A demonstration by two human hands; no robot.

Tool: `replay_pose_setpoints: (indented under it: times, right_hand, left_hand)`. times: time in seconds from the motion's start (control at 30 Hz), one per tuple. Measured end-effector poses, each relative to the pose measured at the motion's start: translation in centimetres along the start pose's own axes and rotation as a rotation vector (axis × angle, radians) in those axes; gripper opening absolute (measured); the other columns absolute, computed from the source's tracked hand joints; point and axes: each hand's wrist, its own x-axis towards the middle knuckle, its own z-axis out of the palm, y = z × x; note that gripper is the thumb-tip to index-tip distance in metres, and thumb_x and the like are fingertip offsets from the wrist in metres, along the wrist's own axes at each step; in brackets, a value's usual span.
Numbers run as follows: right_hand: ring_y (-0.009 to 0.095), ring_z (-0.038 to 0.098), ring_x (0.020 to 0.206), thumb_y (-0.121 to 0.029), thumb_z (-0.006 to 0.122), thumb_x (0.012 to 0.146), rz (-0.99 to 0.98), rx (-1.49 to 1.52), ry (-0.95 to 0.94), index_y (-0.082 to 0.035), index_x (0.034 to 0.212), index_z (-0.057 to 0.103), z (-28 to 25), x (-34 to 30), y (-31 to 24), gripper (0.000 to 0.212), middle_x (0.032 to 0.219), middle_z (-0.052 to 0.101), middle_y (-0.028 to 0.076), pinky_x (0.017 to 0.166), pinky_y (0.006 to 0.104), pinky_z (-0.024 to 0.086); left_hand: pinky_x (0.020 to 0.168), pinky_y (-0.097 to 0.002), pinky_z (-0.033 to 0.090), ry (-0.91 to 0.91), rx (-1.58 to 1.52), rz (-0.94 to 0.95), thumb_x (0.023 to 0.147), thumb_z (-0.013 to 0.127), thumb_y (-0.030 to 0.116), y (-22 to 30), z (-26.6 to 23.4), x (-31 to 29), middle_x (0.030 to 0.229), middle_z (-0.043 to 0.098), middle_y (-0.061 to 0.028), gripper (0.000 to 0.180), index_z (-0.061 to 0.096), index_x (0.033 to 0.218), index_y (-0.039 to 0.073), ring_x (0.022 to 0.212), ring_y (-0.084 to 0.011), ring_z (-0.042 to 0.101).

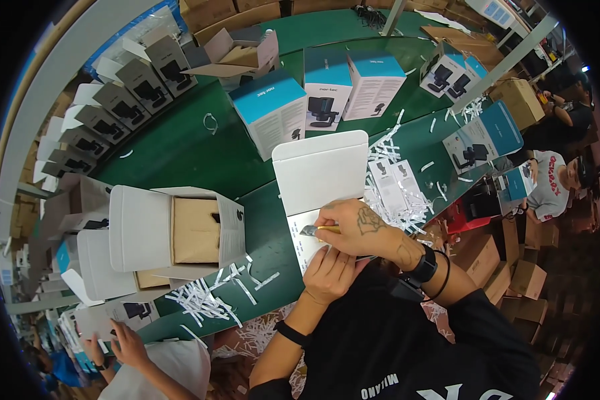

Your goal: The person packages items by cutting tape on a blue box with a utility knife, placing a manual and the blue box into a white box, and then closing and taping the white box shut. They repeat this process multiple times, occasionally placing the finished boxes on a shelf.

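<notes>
A white box (320,163) stands before me at the table's near edge, its large lid flap raised away from me. Above its printed inner panel (296,235), my right hand (353,225) is closed around a small tool with a flat grey tip and a tan handle (309,231). The tip is at the panel; whether it touches, I cannot tell. Just below, my left hand (330,275) has its fingers bent together on the box's near edge, gripping it. Both hands hide much of the box.
Paper strips (407,200) and two white leaflets (393,179) lie right of the box. Closed blue-topped boxes (273,110) stand behind it. An open box with a cardboard insert (197,230) stands left. A co-worker's hand (130,345) is lower left; another person (550,183) is right.
</notes>
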Motion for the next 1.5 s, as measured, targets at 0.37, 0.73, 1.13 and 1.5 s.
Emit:
replay_pose_setpoints:
  times: [0.37, 0.73, 1.13, 1.5]
  right_hand:
    - [0.037, 0.066, 0.082, -0.019, 0.073, 0.086, -0.048, 0.061, -0.116, -0.001, 0.089, 0.064, 0.6, 1.6, 0.3, 0.02, 0.083, 0.066, 0.016, 0.076, 0.044, 0.052]
    - [0.035, 0.068, 0.082, -0.03, 0.075, 0.084, -0.135, -0.209, -0.027, -0.007, 0.101, 0.064, 3.1, 1.4, -3.6, 0.031, 0.095, 0.064, 0.012, 0.072, 0.0439, 0.055]
    - [0.031, 0.067, 0.073, -0.019, 0.082, 0.079, -0.152, 0.205, 0.262, -0.006, 0.091, 0.065, 1.4, -1.0, -1.9, 0.025, 0.084, 0.068, 0.014, 0.065, 0.0382, 0.052]
    - [0.01, 0.064, 0.082, -0.012, 0.08, 0.082, 0.112, 0.443, 0.643, -0.002, 0.137, 0.055, -7.1, 3.1, 2.7, 0.061, 0.091, 0.07, 0.007, 0.072, 0.0261, 0.051]
  left_hand:
    - [0.082, -0.0337, 0.057, -0.022, -0.03, 0.011, 0.078, 0.085, 0.023, -0.2, -0.3, 0.1, 0.096, 0.076, -0.0119, 0.033, 0.078, 0.099, -0.001, 0.092, -0.025, 0.074]
    - [0.085, -0.0351, 0.058, -0.017, -0.008, -0.012, 0.074, 0.085, 0.019, 0.0, -1.4, -0.5, 0.094, 0.077, -0.01, 0.03, 0.079, 0.098, 0.002, 0.091, -0.024, 0.075]
    - [0.087, -0.0371, 0.057, -0.024, 0.016, -0.072, 0.076, 0.086, 0.019, 0.5, -1.7, -1.4, 0.099, 0.078, -0.01, 0.026, 0.078, 0.094, 0.003, 0.094, -0.0245, 0.075]
    - [0.089, -0.0373, 0.056, -0.095, 0.029, -0.127, 0.078, 0.087, 0.023, 1.7, -1.8, 0.8, 0.113, 0.076, -0.012, 0.029, 0.076, 0.096, 0.003, 0.105, -0.0239, 0.073]
